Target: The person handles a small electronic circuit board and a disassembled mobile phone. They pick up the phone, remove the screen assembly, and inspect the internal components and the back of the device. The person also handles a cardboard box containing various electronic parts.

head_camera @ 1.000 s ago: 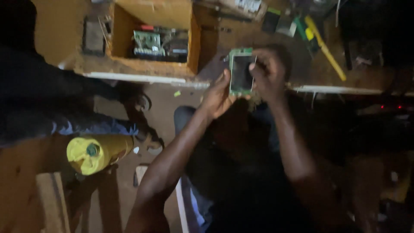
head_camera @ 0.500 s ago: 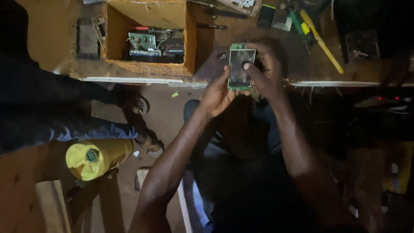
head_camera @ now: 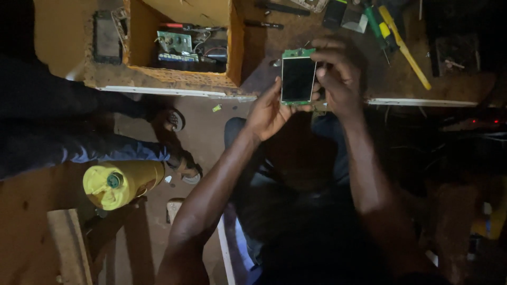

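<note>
Phone screen assembly (head_camera: pixel 298 76), green-edged and dark-faced, is being gripped by both hands: left hand (head_camera: pixel 269 112) pinching its lower edge, right hand (head_camera: pixel 338 79) clasping its side above the workbench (head_camera: pixel 264 47).

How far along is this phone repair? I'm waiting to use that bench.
Looks done: the screen module is out of any casing, green board edge bare. In hand: left hand steadies its lower edge while right hand grips its right side. Left: no casing is on it; screwdrivers lie on the workbench, so probably midway.
</note>
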